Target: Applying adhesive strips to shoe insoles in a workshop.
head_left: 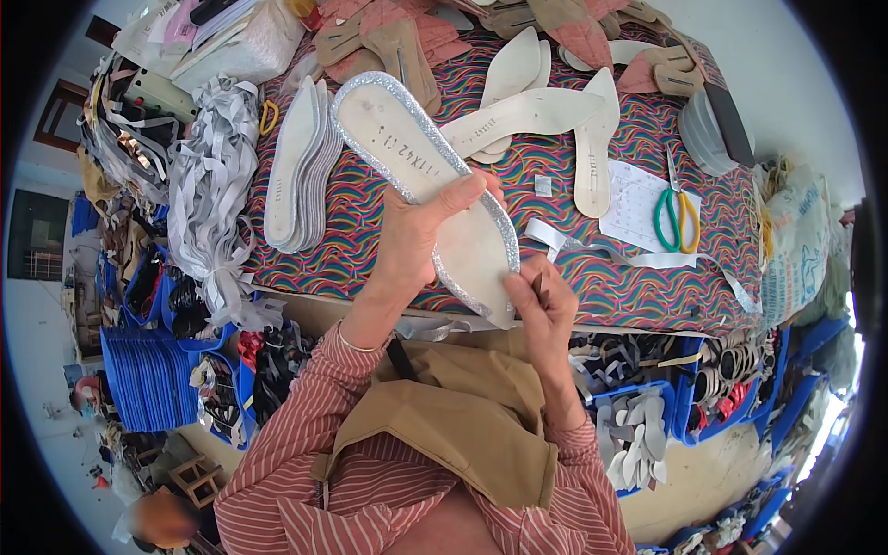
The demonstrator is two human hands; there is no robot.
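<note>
A cream shoe insole with a glittery silver strip along its rim is held up over the table, tilted, its wide rounded end toward the far left. My left hand is closed round its middle, thumb on top. At the insole's near, narrow end, my right hand pinches the edge with thumb and fingers. Something small and dark shows between those fingers; its kind I cannot make out. The glitter strip stops short of the near tip on both sides. Just beyond my right hand lies a whitish ribbon.
The table has a wavy multicoloured cloth. On it are stacked insoles, loose insoles, green-and-yellow scissors on a paper sheet, and a bundle of silvery strips. Blue bins stand below the near edge.
</note>
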